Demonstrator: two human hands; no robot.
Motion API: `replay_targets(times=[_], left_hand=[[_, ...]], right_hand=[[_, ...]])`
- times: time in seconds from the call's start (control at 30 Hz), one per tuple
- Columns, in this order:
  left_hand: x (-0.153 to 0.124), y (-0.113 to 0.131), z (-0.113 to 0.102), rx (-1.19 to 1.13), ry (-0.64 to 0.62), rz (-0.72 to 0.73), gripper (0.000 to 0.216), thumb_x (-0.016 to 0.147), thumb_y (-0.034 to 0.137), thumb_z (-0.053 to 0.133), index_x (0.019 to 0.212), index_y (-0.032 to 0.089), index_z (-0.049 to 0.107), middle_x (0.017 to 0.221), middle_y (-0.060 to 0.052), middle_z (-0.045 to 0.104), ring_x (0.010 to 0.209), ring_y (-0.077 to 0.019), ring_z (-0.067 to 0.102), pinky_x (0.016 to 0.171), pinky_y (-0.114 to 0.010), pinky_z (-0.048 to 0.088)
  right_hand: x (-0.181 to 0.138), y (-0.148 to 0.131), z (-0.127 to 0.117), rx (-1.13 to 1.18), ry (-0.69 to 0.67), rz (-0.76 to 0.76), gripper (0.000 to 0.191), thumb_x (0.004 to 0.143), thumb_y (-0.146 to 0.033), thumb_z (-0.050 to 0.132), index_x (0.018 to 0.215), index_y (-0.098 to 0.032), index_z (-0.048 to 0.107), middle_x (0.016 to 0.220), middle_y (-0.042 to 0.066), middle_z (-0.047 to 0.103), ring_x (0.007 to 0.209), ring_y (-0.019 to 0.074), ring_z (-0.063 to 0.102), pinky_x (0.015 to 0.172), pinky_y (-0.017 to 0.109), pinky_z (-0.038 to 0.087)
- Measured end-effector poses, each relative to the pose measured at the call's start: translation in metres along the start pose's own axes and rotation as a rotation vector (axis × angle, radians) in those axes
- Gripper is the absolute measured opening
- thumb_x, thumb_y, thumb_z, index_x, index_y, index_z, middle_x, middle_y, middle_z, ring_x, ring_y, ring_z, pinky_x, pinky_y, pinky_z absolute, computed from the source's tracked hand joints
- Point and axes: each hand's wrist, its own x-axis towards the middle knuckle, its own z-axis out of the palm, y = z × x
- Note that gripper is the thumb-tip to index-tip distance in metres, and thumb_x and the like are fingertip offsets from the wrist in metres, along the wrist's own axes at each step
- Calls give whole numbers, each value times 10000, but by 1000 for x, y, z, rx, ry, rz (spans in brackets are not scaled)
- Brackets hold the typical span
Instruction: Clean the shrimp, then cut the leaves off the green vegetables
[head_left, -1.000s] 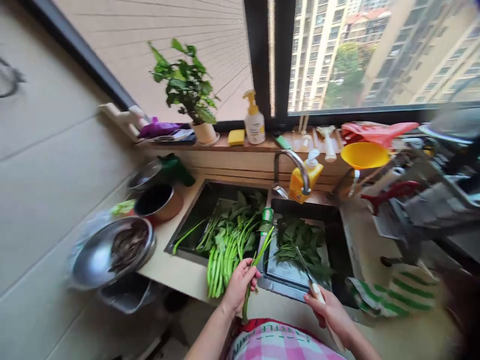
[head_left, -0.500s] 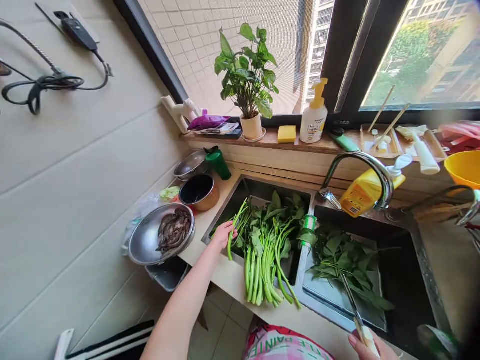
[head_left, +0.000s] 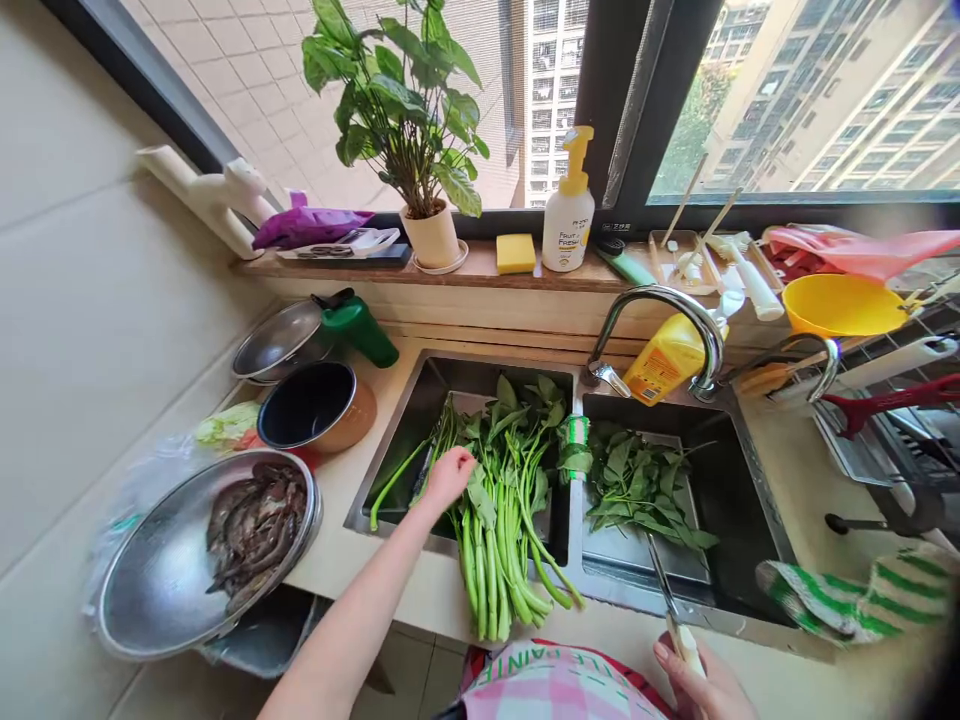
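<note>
A bunch of long green stalks with leaves [head_left: 499,520] lies across the front rim of the left sink basin [head_left: 442,375]. My left hand [head_left: 448,478] reaches into that bunch near its left side, fingers curled on the stalks. My right hand [head_left: 701,682], at the bottom edge, grips the pale handle of a knife [head_left: 664,590] whose blade points up over a metal tray [head_left: 637,550] of loose green leaves [head_left: 637,485] in the right basin.
A steel bowl of dark fish [head_left: 202,550] and a dark pot [head_left: 315,405] stand on the left counter. The faucet [head_left: 667,320] arches over the divider. A potted plant [head_left: 409,110], soap bottles and a yellow bowl [head_left: 840,305] line the sill.
My left hand has shifted right from a loose stalk at the basin's left into the main bunch. The view has swung slightly; the right hand still holds the knife.
</note>
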Motion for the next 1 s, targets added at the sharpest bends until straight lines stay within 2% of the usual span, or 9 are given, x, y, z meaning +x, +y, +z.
replay_targets(times=[0.13, 0.2, 0.3, 0.4, 0.5, 0.67, 0.8, 0.9, 1.0], left_hand=[[-36, 27, 62, 106, -113, 51, 283, 545, 303, 762, 443, 184, 526, 590, -58, 614, 864, -304, 601, 848, -410, 390], [-47, 37, 85, 119, -94, 39, 363, 465, 268, 806, 391, 189, 459, 592, -92, 608, 933, -368, 575, 852, -455, 377], [-54, 47, 102, 75, -42, 13, 383, 435, 217, 819, 399, 198, 438, 635, -122, 609, 1018, -411, 535, 840, -474, 382], [-58, 54, 103, -27, -7, -6, 364, 459, 171, 803, 430, 198, 441, 669, -108, 609, 1024, -375, 547, 812, -420, 413], [-66, 59, 91, -178, -17, -36, 347, 518, 171, 774, 469, 189, 431, 647, -57, 603, 893, -288, 613, 736, -339, 446], [-98, 63, 66, -518, -123, -96, 294, 667, 374, 683, 704, 186, 460, 733, -32, 656, 635, -178, 649, 565, -267, 464], [-131, 64, 56, -813, -57, -65, 372, 627, 389, 725, 762, 180, 448, 757, -21, 654, 669, -143, 646, 629, -249, 473], [-153, 67, 56, -1073, 34, 14, 372, 580, 280, 779, 789, 163, 494, 754, -17, 656, 703, -128, 633, 691, -242, 468], [-165, 76, 60, -1165, 126, 139, 317, 591, 182, 767, 813, 154, 543, 781, -22, 670, 759, -126, 625, 751, -242, 454]], right_hand=[[5, -16, -5, 11, -95, -53, 391, 665, -580, 545, 662, -206, 430, 563, -50, 368, 470, 102, 344, 446, 234, 293], [7, -21, -13, -8, -146, -90, 380, 672, -564, 553, 670, -203, 436, 578, -49, 373, 483, 100, 348, 453, 231, 298], [10, -17, -28, -19, -170, -117, 377, 672, -561, 558, 676, -203, 441, 576, -51, 375, 480, 97, 347, 453, 229, 299], [16, -4, -40, -35, -152, -137, 392, 675, -581, 537, 675, -201, 443, 546, -57, 365, 457, 93, 346, 445, 226, 289], [23, 5, -48, -26, -166, -156, 405, 667, -595, 530, 672, -201, 441, 534, -61, 351, 444, 90, 342, 437, 225, 283], [32, -4, -56, -47, -244, -175, 397, 663, -586, 538, 660, -205, 425, 553, -55, 360, 471, 99, 348, 442, 227, 283], [37, -20, -58, -114, -339, -226, 360, 674, -545, 538, 666, -199, 439, 577, -50, 363, 500, 100, 345, 459, 228, 301], [38, -36, -56, -175, -400, -251, 354, 662, -545, 533, 663, -204, 436, 590, -46, 372, 507, 102, 346, 464, 228, 311], [37, -58, -54, -272, -447, -313, 331, 650, -521, 554, 667, -208, 446, 614, -36, 413, 551, 113, 378, 491, 225, 324]])
